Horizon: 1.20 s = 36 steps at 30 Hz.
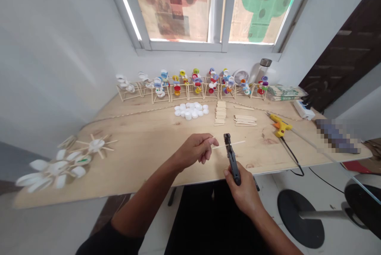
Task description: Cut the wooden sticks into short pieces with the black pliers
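Observation:
My left hand [196, 149] pinches one end of a thin wooden stick [236, 142] and holds it level above the wooden table [143, 140]. My right hand [244, 189] is closed round the handles of black cutting pliers [230, 157]. The jaws of the pliers sit on the stick near its middle. Both hands hover over the table's front edge.
A pile of white bottle caps [192, 111] and stacks of flat wooden sticks [220, 113] lie mid-table. A yellow glue gun [279, 124] lies to the right with its cord. Cap-and-stick models [193, 84] line the back edge; white spoon flowers [59, 165] lie at the left.

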Each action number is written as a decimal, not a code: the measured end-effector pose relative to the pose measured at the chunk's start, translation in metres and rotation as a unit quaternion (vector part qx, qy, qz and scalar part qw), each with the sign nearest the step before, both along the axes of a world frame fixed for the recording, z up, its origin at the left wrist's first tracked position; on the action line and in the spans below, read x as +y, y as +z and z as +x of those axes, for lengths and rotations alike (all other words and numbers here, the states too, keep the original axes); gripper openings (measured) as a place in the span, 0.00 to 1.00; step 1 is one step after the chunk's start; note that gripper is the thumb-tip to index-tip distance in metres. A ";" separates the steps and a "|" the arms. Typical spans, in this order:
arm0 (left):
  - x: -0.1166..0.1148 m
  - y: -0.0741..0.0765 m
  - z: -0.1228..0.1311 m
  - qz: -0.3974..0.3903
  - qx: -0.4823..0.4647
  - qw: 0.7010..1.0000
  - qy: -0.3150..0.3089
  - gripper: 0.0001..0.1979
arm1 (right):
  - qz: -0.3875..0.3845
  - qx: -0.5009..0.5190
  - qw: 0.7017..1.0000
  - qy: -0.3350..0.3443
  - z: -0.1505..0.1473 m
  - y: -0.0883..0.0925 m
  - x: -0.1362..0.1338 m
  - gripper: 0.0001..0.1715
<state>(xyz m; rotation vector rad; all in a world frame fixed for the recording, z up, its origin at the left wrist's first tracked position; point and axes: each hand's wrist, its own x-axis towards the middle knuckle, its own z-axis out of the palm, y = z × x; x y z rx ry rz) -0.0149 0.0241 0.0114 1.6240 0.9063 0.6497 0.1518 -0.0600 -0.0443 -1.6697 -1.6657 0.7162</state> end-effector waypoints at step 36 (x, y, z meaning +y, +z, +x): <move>0.017 -0.051 0.016 0.541 0.176 0.799 0.194 0.10 | 0.000 -0.048 0.999 0.017 -0.013 0.001 0.040 0.10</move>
